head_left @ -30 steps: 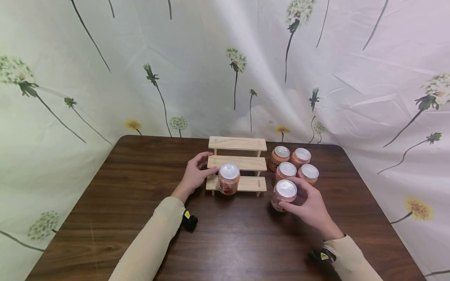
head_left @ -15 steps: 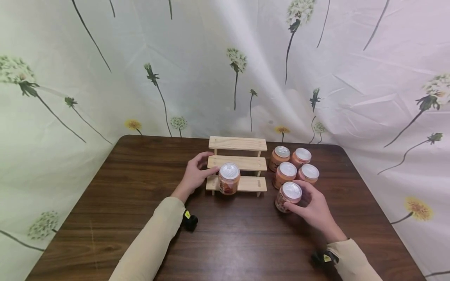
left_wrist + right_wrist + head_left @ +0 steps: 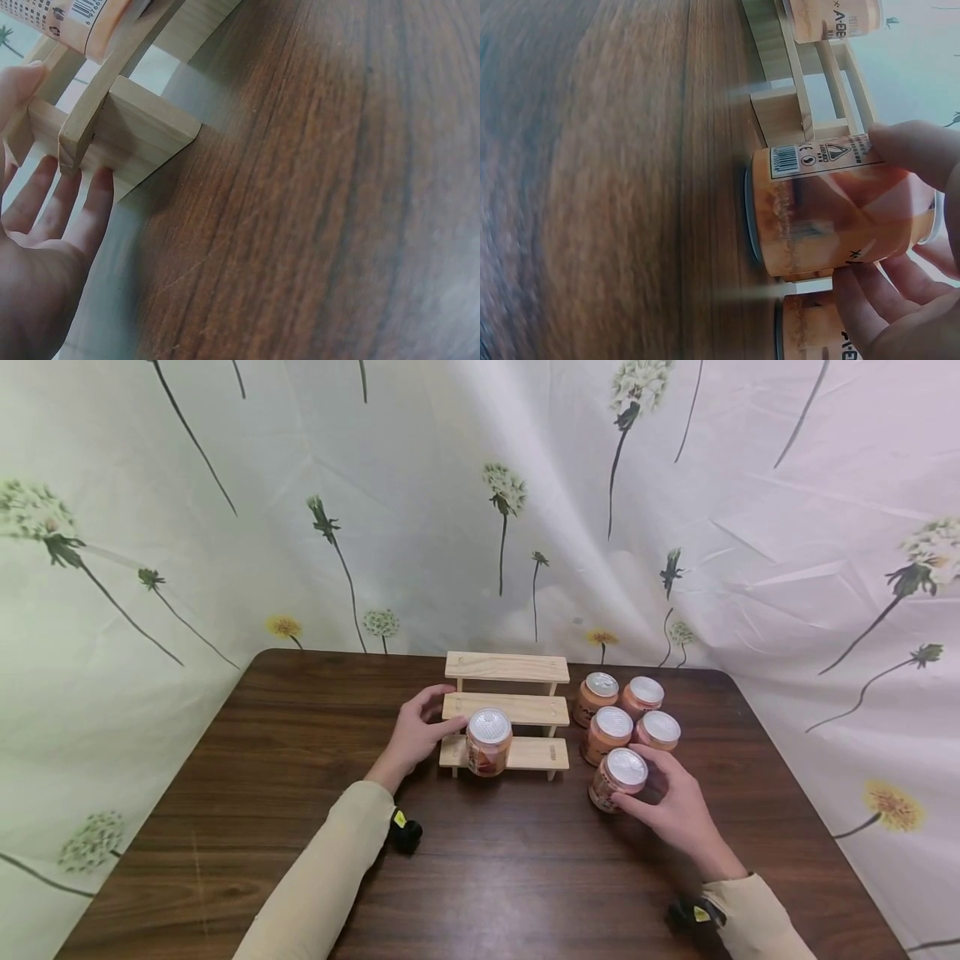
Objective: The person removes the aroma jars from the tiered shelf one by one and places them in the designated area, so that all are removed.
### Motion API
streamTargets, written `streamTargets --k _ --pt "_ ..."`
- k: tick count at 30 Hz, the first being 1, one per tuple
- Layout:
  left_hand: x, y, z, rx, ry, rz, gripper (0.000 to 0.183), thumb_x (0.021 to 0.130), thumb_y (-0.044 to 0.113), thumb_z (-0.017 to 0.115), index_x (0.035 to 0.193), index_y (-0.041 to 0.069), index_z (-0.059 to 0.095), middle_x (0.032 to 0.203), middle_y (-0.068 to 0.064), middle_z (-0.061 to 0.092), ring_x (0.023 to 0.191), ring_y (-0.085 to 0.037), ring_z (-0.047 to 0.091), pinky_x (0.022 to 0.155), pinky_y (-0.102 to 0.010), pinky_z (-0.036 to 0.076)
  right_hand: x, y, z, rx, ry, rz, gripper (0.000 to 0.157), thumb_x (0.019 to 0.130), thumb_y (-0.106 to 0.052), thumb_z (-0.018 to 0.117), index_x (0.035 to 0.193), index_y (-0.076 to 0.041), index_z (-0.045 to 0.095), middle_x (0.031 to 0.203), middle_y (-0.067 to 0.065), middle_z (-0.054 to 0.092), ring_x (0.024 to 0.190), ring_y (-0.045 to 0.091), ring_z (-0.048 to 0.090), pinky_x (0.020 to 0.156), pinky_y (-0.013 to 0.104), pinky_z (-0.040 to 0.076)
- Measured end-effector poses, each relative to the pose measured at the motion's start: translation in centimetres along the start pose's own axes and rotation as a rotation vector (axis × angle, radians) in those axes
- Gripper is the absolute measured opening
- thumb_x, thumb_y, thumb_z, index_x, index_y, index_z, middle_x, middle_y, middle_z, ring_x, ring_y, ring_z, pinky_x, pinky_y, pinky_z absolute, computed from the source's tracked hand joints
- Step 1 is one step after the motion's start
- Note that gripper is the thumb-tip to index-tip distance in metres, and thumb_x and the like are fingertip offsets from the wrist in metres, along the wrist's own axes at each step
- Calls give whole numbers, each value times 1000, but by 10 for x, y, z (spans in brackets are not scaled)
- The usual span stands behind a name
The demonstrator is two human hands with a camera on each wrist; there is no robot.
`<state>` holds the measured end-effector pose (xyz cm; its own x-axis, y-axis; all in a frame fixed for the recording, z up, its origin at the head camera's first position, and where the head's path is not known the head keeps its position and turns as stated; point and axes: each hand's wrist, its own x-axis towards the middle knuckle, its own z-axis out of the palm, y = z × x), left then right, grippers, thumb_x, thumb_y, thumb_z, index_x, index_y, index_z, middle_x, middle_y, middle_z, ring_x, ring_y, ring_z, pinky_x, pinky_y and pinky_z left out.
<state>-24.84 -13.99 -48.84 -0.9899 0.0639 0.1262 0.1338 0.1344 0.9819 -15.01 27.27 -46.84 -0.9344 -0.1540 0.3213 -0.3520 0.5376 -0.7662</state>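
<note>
My left hand (image 3: 414, 731) holds the left end of a three-step wooden display rack (image 3: 506, 708), thumb in front and fingertips against its side panel (image 3: 142, 124). On the lowest step stands an orange can (image 3: 488, 743) with a silvery lid, just right of my thumb. My right hand (image 3: 678, 802) grips another such can (image 3: 840, 210) around its side, thumb opposite the fingers. That can is right of the rack, in front of the grouped cans; whether its base touches the table cannot be told.
Several matching cans (image 3: 609, 735) stand in a close group to the right of the rack. The dark wooden table (image 3: 480, 868) reaches back to a white cloth (image 3: 420, 527) printed with dandelions.
My right hand has moved its can slightly right, toward the near side of the group, then slowed. My left hand, the rack and the can on it stay put.
</note>
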Motion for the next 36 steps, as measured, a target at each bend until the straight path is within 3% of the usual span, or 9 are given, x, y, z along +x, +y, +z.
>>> streamTargets --k 4,14,19,25,30,34,36 --pt "0 0 0 -2 -1 5 53 90 12 85 138 10 62 143 -12 60 130 -33 59 94 -33 55 0 0 -3 -9 -17 3 77 77 -13 97 143 -4 59 132 15 67 111 6 65 88 14 53" --pt "-2 0 1 -7 -4 6 53 90 13 85 139 11 63 141 -13 61 129 -33 60 90 -31 55 -1 -1 -7 -14 -59 1 78 79 -11 95 146 -4 56 140 18 62 117 34 68 90 14 51" --pt "-2 1 0 -21 -13 2 56 91 12 84 142 9 61 140 -18 61 130 -36 59 85 -29 56 0 -7 -11 -2 -40 -44 78 78 -7 94 146 -4 56 142 18 62 120 29 66 92 13 51" --pt "-1 -1 0 -38 -17 1 56 91 13 85 142 8 61 140 -20 61 130 -37 59 83 -26 56 9 -24 -18 -29 66 -173 76 74 2 94 141 -3 60 135 17 65 119 10 65 98 16 50" --pt "0 0 0 -38 -14 9 56 91 12 84 141 8 61 139 -20 61 131 -38 58 82 -26 57 23 -42 -14 -21 118 -283 79 71 7 94 142 -5 60 139 17 61 125 1 59 102 16 49" --pt "-1 0 -1 -25 -15 10 56 91 13 84 142 8 61 139 -19 61 131 -37 58 84 -29 57 32 -60 2 17 98 -342 76 71 6 93 140 -1 61 139 18 61 124 15 60 101 21 51" --pt "-1 -1 0 -22 -13 9 55 91 14 84 141 9 61 139 -18 61 130 -37 59 84 -30 57 37 -68 13 -7 67 -359 75 73 0 94 140 -2 61 138 16 62 121 19 61 106 30 49"
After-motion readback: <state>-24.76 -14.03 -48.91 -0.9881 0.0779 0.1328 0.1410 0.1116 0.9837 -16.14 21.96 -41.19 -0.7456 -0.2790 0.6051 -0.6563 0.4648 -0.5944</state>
